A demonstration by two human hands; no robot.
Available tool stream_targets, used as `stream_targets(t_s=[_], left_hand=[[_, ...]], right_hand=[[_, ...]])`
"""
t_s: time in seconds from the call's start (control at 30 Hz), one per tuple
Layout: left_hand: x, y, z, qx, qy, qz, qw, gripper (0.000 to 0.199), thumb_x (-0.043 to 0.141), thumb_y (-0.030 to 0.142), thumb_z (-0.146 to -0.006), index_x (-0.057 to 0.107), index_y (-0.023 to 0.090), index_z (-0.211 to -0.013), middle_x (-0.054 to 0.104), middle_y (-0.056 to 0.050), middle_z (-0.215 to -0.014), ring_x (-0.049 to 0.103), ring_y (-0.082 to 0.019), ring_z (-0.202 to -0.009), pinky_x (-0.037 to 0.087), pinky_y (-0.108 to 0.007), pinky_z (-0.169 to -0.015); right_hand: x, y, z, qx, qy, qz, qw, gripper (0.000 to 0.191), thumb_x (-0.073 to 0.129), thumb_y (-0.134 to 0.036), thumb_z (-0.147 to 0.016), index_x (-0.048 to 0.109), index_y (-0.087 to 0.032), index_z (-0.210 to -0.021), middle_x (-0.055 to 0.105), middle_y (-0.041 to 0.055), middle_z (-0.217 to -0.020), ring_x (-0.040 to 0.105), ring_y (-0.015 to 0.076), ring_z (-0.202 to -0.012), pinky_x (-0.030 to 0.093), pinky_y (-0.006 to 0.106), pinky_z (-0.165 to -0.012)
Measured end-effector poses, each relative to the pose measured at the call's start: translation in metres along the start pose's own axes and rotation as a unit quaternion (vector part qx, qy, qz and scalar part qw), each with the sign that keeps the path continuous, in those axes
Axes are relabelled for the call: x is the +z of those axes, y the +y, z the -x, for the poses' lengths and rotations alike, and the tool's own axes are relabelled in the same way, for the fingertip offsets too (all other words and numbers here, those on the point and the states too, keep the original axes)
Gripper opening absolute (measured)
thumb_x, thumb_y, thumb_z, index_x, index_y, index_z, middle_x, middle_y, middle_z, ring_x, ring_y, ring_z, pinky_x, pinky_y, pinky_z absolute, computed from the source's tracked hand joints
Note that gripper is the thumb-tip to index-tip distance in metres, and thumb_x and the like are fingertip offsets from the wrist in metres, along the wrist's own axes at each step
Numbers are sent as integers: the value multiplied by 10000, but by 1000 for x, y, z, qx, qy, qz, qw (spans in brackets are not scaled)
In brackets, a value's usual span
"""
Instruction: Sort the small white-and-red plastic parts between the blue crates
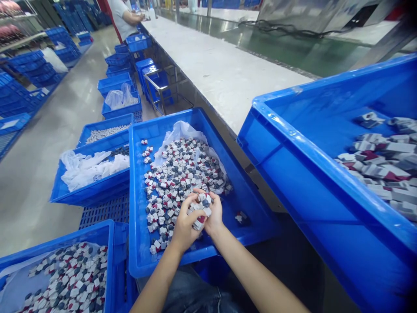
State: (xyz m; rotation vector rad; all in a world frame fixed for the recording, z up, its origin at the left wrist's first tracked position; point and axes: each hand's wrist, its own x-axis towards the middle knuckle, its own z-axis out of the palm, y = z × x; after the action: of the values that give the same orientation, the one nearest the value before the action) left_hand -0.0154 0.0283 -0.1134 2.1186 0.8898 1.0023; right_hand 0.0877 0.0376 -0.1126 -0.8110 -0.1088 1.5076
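Observation:
My left hand (187, 224) and my right hand (215, 214) are cupped together around a handful of small plastic parts (204, 201), white, dark grey and dark red. Both are held above the near part of a blue crate (138, 256) in front of me. Inside it lies a heap of the same parts (182, 163), partly on a translucent plastic bag (182, 129). A few parts (241, 217) sit apart at the crate's right side. The fingertips are partly hidden by the parts they hold.
A tilted blue crate (312, 182) with similar parts rises at the right, beside a long white worktop (208, 61). Another parts crate (110, 261) stands at lower left. Further blue crates (94, 191) line the left. A person (125, 19) works at the far end.

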Motion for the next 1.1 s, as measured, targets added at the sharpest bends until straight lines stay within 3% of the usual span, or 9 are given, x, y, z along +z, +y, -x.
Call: stream_targets(t_s=[0.1,0.3,0.4,0.5,0.7,0.9,1.0,1.07,1.1], left_hand=[[-2,-5,-5,-65,26,81,994,70,552,223,-741,564,215,-809,463,-89,-1197,423,-227,-1152,331,-422,-981],[-3,-14,-6,-138,20,148,979,121,584,223,-693,514,198,-789,543,-71,-1059,472,-225,-1079,362,-400,-945],[-1,-15,-5,-197,17,190,962,194,573,258,-703,460,199,-848,543,-56,-1005,557,-182,-862,483,-347,-764],[2,-15,-6,-251,30,233,939,274,571,327,-707,416,202,-896,527,-44,-977,547,-124,-676,517,-290,-593],[-1,-15,-6,-321,82,296,896,406,620,423,-653,405,210,-924,447,-83,-1155,567,-165,-806,533,-279,-583],[-3,-6,-15,-374,102,350,853,449,633,397,-650,433,224,-1012,559,-37,-916,578,-143,-708,524,-281,-593],[-20,2,-8,-378,128,363,842,441,634,390,-647,449,240,-1019,565,-38,-950,590,-166,-777,525,-286,-620],[-49,5,17,-379,189,352,835,433,613,405,-666,437,281,-1041,560,-27,-996,587,-172,-841,526,-280,-640],[-69,5,35,-380,254,331,825,422,627,405,-653,452,300,-1023,565,-17,-1004,592,-170,-826,526,-276,-627]], right_hand=[[2,1,0,-6,-5,10,1000,443,358,-474,-692,621,-193,-911,653,46,-747,596,214,-723,470,312,-645],[2,3,-1,-7,-30,23,999,463,324,-469,-737,612,-193,-972,652,52,-737,581,196,-671,461,292,-601],[2,5,-1,-2,-36,31,999,439,349,-486,-761,591,-218,-1010,651,33,-739,561,173,-617,435,257,-521],[3,6,-2,6,-39,41,998,434,377,-524,-772,564,-252,-1053,650,9,-760,543,154,-582,398,230,-460],[-1,13,-4,22,-39,58,997,471,437,-584,-756,547,-263,-1083,648,-5,-789,545,139,-578,368,214,-430],[2,20,-13,33,-27,55,998,406,531,-543,-728,615,-201,-931,650,20,-785,587,157,-699,426,223,-518],[3,6,-3,10,-8,27,1000,376,496,-539,-749,621,-201,-855,650,26,-819,596,168,-802,464,247,-628],[-11,-7,25,-6,13,1,1000,336,488,-511,-753,623,-218,-849,646,22,-848,595,168,-840,472,258,-687],[-26,-14,45,-7,24,-9,1000,309,502,-483,-744,625,-224,-859,643,25,-858,596,175,-842,477,271,-701]])
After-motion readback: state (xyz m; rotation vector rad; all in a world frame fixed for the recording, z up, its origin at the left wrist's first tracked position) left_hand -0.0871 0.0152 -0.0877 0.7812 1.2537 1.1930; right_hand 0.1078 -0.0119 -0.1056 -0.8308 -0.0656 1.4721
